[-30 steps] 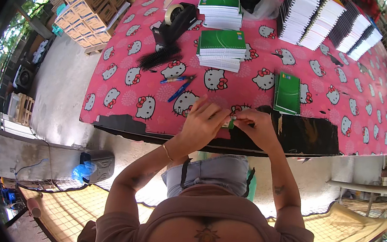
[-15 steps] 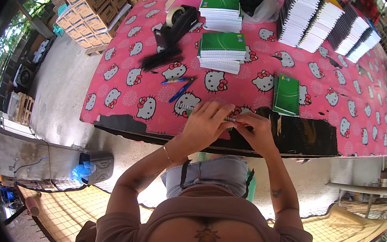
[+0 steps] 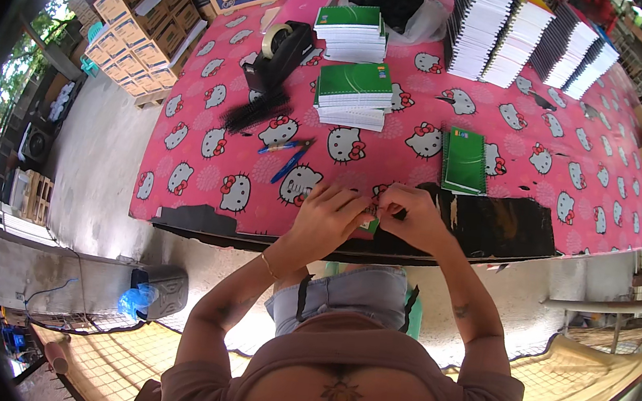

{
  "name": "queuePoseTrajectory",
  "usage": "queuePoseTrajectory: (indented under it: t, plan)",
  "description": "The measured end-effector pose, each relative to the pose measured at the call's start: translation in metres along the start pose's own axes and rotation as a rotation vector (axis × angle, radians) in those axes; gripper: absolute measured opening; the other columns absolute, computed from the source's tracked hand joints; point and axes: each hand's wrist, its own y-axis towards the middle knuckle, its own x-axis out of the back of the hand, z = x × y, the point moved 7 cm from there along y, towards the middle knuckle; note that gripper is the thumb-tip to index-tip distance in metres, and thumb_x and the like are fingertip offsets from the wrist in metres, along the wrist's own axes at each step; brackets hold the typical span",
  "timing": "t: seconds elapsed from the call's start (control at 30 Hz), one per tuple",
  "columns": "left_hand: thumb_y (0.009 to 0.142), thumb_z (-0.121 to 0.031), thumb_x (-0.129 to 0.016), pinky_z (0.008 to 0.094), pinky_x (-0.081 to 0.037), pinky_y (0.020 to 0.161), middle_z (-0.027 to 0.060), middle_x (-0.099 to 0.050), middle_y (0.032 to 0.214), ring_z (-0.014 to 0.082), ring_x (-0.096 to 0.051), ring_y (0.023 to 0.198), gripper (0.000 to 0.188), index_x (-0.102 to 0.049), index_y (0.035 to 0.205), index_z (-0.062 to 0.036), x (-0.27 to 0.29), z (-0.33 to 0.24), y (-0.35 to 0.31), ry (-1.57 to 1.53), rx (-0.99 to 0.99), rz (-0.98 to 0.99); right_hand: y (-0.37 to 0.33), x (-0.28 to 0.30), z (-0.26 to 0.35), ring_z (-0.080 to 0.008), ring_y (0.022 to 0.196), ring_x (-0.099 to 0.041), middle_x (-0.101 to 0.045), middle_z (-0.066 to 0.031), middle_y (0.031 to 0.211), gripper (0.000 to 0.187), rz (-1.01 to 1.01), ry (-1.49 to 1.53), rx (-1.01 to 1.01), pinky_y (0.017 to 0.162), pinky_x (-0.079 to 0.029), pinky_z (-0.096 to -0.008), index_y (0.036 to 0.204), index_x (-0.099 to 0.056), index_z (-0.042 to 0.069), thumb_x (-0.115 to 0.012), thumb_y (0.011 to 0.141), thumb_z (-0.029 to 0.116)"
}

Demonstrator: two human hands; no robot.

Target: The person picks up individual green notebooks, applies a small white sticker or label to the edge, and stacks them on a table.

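At the near edge of the table my left hand [image 3: 325, 221] is closed on a small green notebook [image 3: 369, 225], which it mostly covers. My right hand [image 3: 415, 218] pinches at the right end of that notebook, its fingertips touching or almost touching the left ones; what lies between them is too small to make out. Beyond my left hand lie cutting pliers [image 3: 287, 161] with blue handles, spread apart. A pile of loose black binding coils [image 3: 256, 112] sits farther back. To the right rests a green spiral notebook [image 3: 466, 161].
Two stacks of green notebooks [image 3: 355, 84] stand mid-table, with a black tape dispenser [image 3: 280, 59] on their left. Tall stacks of spiral-bound books [image 3: 477, 39] and a plastic bag with black contents [image 3: 399, 11] are at the back. Cardboard boxes [image 3: 146, 27] are piled beyond the table's left side.
My right hand has curled and turned upward at the notebook's end, and a bit more green cover shows between the hands. The whole view has shifted slightly.
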Motion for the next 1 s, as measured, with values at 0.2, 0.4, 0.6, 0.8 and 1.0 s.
queuePoseTrajectory:
  t: [0.2,0.4,0.6,0.8,1.0]
  plan:
    - [0.085,-0.008,-0.068,0.0416,-0.051,0.070,0.0112,-0.067,0.095,0.0316,-0.065,0.084,0.022,-0.067,0.106,-0.0041,0.019,-0.006,0.020,-0.194,0.011,0.009,-0.001,0.014,0.029,-0.0209,0.073,-0.067,-0.066,-0.0120,0.085,0.020,-0.327,0.015,0.112,0.064,-0.052,-0.0302,0.102,-0.064,0.004,-0.072,0.084,0.008]
    - [0.087,-0.008,-0.068,0.0405,-0.055,0.073,0.0162,-0.069,0.103,0.0320,-0.068,0.088,0.030,-0.066,0.116,-0.0010,0.037,0.062,0.106,-0.254,0.063,-0.121,-0.022,0.069,0.031,-0.0311,0.093,-0.069,-0.070,-0.0171,0.105,0.043,-0.417,-0.439,-0.019,0.080,-0.053,-0.0385,0.125,-0.062,0.003,-0.065,0.083,-0.003]
    - [0.088,-0.007,-0.063,0.0397,-0.057,0.078,0.0155,-0.069,0.109,0.0321,-0.068,0.095,0.026,-0.067,0.113,-0.0022,0.010,0.127,0.112,0.312,-0.162,-0.157,-0.035,0.088,-0.041,-0.0374,0.139,-0.041,-0.043,-0.0155,0.151,0.071,-0.286,-1.059,-0.292,0.112,-0.036,-0.0434,0.145,-0.045,0.006,-0.075,0.081,0.010]
    - [0.088,-0.010,-0.064,0.0388,-0.056,0.072,0.0111,-0.069,0.098,0.0311,-0.068,0.086,0.023,-0.067,0.109,-0.0029,0.030,0.049,0.080,0.171,-0.111,-0.087,-0.020,0.072,0.003,-0.0292,0.131,-0.051,-0.053,-0.0141,0.142,0.075,-0.579,-0.345,0.063,0.107,-0.042,-0.0400,0.145,-0.042,0.003,-0.080,0.080,0.012]
    - [0.094,-0.021,-0.061,0.0453,-0.048,0.094,0.0156,-0.064,0.116,0.0352,-0.061,0.106,0.032,-0.063,0.121,-0.0043,0.013,0.091,0.015,0.098,0.086,-0.036,-0.033,-0.005,-0.060,-0.0131,0.089,-0.065,-0.068,-0.0074,0.104,0.048,-0.292,0.017,-0.240,0.079,-0.050,-0.0240,0.127,-0.054,0.003,-0.072,0.083,-0.005]
